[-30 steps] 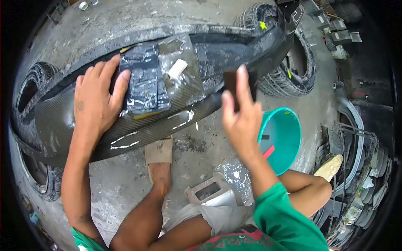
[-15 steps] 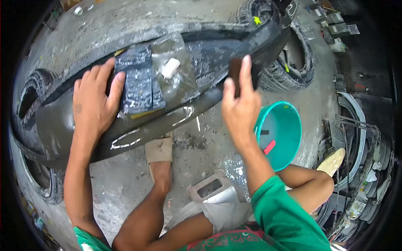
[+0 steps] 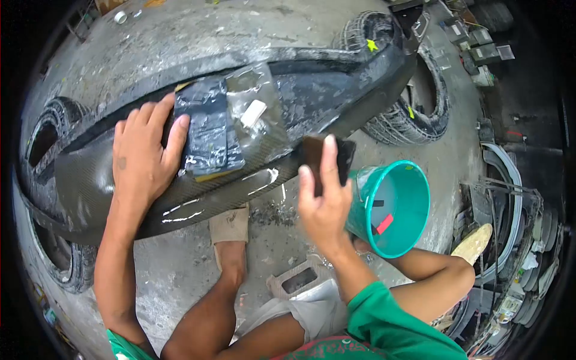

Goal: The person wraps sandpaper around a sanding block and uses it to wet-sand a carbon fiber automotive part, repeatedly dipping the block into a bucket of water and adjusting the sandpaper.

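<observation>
Brown and black, a flat block (image 3: pixel 312 153) is being gripped by the right hand (image 3: pixel 327 210) at the carbon-fibre panel's (image 3: pixel 78 174) edge, near a teal bucket (image 3: pixel 414 207); the left hand (image 3: pixel 141 156), thumb spread wide, is resting beside wet dark sheets (image 3: pixel 201 120).

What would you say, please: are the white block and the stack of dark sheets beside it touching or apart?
Apart. The head view shows a strip of brownish sheet between the white block and the dark sheets.
</observation>
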{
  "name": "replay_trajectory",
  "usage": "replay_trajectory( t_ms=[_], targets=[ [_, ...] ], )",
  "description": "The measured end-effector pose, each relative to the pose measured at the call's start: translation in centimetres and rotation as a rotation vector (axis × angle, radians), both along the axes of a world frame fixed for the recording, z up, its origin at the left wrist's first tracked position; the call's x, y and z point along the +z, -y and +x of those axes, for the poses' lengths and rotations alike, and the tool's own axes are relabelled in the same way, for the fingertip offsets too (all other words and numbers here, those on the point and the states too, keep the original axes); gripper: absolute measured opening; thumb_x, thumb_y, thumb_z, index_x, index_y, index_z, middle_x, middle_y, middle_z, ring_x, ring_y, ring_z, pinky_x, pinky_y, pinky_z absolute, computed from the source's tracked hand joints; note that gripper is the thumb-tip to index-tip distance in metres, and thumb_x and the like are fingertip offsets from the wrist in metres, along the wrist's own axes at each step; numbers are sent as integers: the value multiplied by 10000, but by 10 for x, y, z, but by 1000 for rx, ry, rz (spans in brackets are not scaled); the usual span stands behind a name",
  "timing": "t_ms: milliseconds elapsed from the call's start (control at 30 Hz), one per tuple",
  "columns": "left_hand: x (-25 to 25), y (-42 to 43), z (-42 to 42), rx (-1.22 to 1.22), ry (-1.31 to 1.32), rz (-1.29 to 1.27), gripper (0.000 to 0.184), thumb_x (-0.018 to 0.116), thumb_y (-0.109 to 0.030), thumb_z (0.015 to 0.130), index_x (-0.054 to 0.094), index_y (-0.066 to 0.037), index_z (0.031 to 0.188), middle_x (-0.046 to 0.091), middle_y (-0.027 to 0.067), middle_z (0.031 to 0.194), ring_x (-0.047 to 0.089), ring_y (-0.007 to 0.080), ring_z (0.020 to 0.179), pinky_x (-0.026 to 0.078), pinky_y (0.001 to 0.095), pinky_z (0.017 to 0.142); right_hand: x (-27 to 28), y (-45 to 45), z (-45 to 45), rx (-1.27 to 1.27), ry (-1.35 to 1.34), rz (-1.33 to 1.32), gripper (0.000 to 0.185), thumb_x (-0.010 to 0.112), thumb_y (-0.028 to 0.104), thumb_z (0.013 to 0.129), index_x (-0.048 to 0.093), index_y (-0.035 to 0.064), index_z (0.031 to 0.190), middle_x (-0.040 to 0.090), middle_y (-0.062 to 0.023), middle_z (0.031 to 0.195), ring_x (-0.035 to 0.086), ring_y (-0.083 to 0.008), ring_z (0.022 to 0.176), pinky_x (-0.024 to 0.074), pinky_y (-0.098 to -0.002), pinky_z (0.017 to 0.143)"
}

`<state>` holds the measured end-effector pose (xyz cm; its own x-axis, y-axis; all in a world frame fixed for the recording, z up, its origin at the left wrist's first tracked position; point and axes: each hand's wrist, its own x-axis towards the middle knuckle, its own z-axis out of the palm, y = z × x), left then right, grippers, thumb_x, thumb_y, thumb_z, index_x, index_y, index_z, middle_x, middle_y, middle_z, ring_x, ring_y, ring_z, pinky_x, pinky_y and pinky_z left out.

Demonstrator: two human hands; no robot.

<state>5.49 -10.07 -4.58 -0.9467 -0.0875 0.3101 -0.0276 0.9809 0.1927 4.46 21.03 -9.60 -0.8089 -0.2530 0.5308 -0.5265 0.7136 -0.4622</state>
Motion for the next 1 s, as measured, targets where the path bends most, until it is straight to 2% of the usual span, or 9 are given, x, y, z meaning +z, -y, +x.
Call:
replay_trajectory(
  t_ms=[133,233,367,400,433,533,600,800,1000],
  targets=[
    [0,0,2,-17,-17,1,444,623,-356,1040,667,-39,1348,701,137,1121,644,316,1065,454,433,909,28,9,-53,-146,164,-130,671,681,95,960,453,62,1589,687,-332,1205,693,-474,668,513,-490,546],
    [-5,2,1,-29,-36,-14,446,629,-359,1035,672,-41,1345,707,130,1136,646,315,1070,452,429,916,9,11,-36,-119,-11,-104,694,709,129,947,459,54,1590,695,-323,1208,698,-495,723,547,-501,637],
    [-3,0,-2,-2,-32,6,435,635,-356,1031,680,-36,1322,704,136,1106,649,313,1058,453,426,906,0,8,-4,-40,-41,25,677,754,82,899,530,-14,1531,637,-220,1452,733,-431,1079,542,-528,827],
    [-1,0,0,-19,-38,0,433,634,-354,1031,680,-33,1318,702,138,1095,648,314,1054,453,426,902,-2,5,-24,-11,-164,2,671,744,89,913,524,15,1542,672,-231,1395,746,-424,1021,557,-482,786],
    [6,-2,2,12,60,9,450,594,-341,1058,647,-27,1376,692,163,1221,639,351,1126,460,420,971,5,7,-37,-57,-15,-94,676,739,89,919,514,34,1554,691,-237,1354,755,-406,999,562,-458,772],
    [1,1,2,-15,35,-5,460,583,-346,1063,646,-18,1378,693,172,1222,640,351,1130,462,424,971,25,-1,-66,-146,194,-241,687,722,90,935,487,80,1581,741,-255,1231,786,-302,962,582,-384,780],
    [5,1,1,-17,62,27,458,577,-344,1065,645,-17,1378,693,172,1214,640,347,1131,460,429,972,31,-20,-74,-24,218,-392,673,700,37,958,472,55,1592,650,-202,1462,649,-175,1259,499,-302,1054],
    [5,1,1,-31,61,-33,475,574,-363,1063,632,-13,1379,684,167,1196,621,359,1107,447,454,951,91,-120,-25,-113,319,-226,667,682,-18,962,482,58,1594,633,-141,1478,609,-191,1304,462,-321,1109],
    [19,-6,12,-58,23,41,640,541,-344,1087,387,-25,1620,327,268,1686,310,425,1561,245,520,1266,174,-279,42,-159,346,257,708,704,-39,896,516,66,1570,635,-217,1461,651,-353,1275,483,-412,1076]
  ],
)
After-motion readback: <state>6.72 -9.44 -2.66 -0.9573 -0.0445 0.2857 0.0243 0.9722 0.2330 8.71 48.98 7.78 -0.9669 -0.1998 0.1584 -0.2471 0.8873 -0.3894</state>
